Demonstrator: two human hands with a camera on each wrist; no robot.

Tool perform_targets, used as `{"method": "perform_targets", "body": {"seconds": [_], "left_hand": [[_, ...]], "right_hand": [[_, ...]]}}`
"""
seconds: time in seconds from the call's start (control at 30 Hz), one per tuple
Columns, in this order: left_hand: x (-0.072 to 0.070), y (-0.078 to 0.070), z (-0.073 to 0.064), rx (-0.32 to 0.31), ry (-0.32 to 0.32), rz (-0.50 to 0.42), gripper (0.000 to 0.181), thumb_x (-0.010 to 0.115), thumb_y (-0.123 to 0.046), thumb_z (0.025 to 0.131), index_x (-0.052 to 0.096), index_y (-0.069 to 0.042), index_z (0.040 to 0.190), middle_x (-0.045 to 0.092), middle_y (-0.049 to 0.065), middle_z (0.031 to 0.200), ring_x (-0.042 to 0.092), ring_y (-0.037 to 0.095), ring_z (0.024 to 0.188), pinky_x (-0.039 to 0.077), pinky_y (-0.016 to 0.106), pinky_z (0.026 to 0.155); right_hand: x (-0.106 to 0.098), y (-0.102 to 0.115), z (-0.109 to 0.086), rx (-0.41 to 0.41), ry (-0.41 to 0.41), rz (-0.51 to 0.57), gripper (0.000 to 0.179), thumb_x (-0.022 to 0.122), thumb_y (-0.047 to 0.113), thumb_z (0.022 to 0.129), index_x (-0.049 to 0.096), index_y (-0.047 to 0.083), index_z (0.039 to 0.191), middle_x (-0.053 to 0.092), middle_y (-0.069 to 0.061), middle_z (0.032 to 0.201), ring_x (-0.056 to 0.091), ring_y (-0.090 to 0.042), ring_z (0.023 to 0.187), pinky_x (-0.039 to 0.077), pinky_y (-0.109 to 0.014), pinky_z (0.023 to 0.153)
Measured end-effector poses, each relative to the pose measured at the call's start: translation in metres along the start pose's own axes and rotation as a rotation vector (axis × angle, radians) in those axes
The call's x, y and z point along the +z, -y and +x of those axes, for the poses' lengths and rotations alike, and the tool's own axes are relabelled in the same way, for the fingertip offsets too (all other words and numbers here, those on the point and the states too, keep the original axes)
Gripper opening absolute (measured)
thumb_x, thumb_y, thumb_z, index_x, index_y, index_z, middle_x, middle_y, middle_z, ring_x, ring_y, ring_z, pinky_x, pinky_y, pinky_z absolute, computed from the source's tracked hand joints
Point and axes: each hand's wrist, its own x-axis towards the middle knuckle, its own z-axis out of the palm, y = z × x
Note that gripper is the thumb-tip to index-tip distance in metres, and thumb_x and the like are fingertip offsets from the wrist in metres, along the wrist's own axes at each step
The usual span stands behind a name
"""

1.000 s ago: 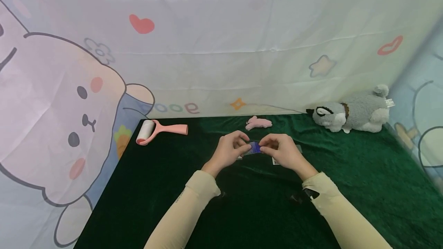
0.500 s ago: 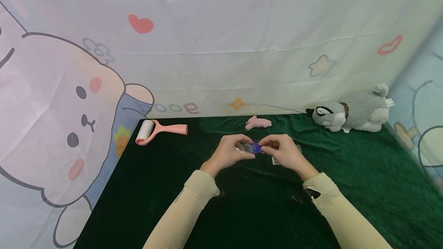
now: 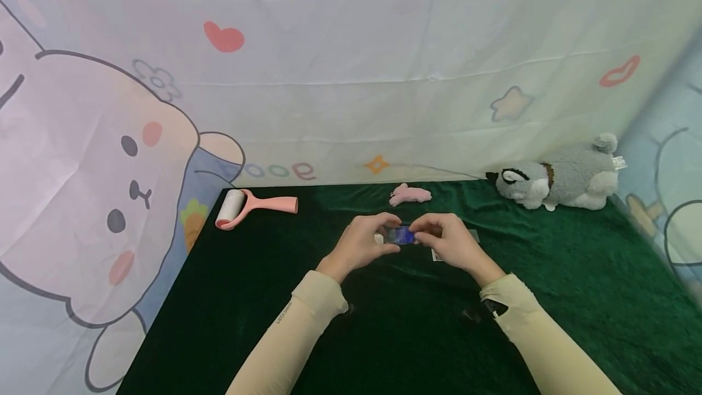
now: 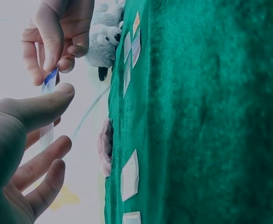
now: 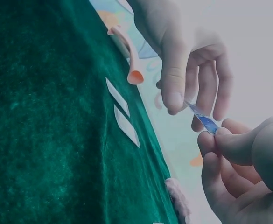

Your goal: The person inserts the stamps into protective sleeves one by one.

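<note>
Between my hands is a small, flat, see-through packet [image 3: 400, 235] with a blue end, raised above the green cloth. My right hand [image 3: 446, 238] pinches its blue end between thumb and fingertips, as the right wrist view also shows. My left hand [image 3: 362, 239] is around the clear end, its thumb and fingers spread apart. In the left wrist view, the left thumb [image 4: 52, 105] overlaps the clear part of the packet. Small flat pieces lie on the cloth below: a white one [image 4: 130, 175] and a printed one [image 4: 136, 49] among them.
A pink lint roller [image 3: 274, 204] lies at the table's back left. At the back edge sits a small pink plush toy [image 3: 410, 194], and a grey plush animal [image 3: 570, 178] lies at the back right. A printed curtain [image 3: 351, 78] hangs behind the green-clothed table [image 3: 406, 334].
My left thumb and fingers have parted from their pinch on the packet's clear end, uncovering more of it. The right hand keeps its pinch, nearly in place.
</note>
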Motion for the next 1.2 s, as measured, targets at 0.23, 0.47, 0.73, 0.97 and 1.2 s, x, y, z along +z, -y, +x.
{"method": "perform_targets", "body": {"seconds": [0.23, 0.47, 0.73, 0.97, 1.2], "left_hand": [[0.0004, -0.0007, 0.0001, 0.018, -0.017, -0.009, 0.045, 0.086, -0.022, 0.090, 0.069, -0.015, 0.131, 0.075, 0.000, 0.119, 0.072, 0.021, 0.098, 0.058, 0.038, 0.089], [0.0007, -0.0009, -0.0008, 0.026, -0.028, -0.023, 0.044, 0.087, -0.020, 0.089, 0.070, -0.015, 0.129, 0.075, 0.000, 0.117, 0.072, 0.023, 0.097, 0.055, 0.033, 0.084], [0.0013, -0.0042, -0.0006, 0.039, -0.030, -0.014, 0.043, 0.087, -0.019, 0.088, 0.071, -0.015, 0.128, 0.075, 0.001, 0.119, 0.072, 0.025, 0.097, 0.054, 0.032, 0.083], [0.0018, -0.0047, -0.0007, 0.038, -0.021, -0.008, 0.042, 0.087, -0.020, 0.089, 0.070, -0.015, 0.128, 0.075, 0.001, 0.119, 0.072, 0.024, 0.097, 0.056, 0.036, 0.086], [0.0030, -0.0077, 0.0011, 0.067, -0.006, 0.000, 0.042, 0.085, -0.021, 0.091, 0.070, -0.016, 0.130, 0.075, 0.001, 0.120, 0.072, 0.023, 0.098, 0.057, 0.035, 0.089]], "right_hand": [[0.0006, 0.0012, 0.0004, 0.015, -0.015, -0.016, 0.016, 0.067, 0.001, 0.102, 0.073, 0.009, 0.115, 0.074, -0.008, 0.108, 0.073, -0.019, 0.093, 0.061, -0.037, 0.085], [0.0005, 0.0012, 0.0006, 0.012, -0.024, 0.015, 0.022, 0.067, -0.001, 0.101, 0.066, 0.005, 0.122, 0.075, -0.011, 0.107, 0.074, -0.022, 0.095, 0.062, -0.036, 0.085], [0.0004, 0.0012, 0.0014, 0.019, -0.007, 0.086, 0.040, 0.067, -0.002, 0.100, 0.054, 0.002, 0.138, 0.074, -0.015, 0.109, 0.076, -0.025, 0.095, 0.062, -0.034, 0.083], [-0.0001, 0.0019, 0.0006, 0.022, 0.004, 0.083, 0.036, 0.067, -0.001, 0.101, 0.057, 0.006, 0.135, 0.074, -0.014, 0.109, 0.076, -0.023, 0.095, 0.062, -0.032, 0.082], [0.0009, 0.0034, 0.0018, 0.019, 0.018, 0.084, 0.040, 0.070, 0.002, 0.100, 0.056, 0.004, 0.138, 0.073, -0.015, 0.112, 0.076, -0.024, 0.097, 0.062, -0.033, 0.083]]}}
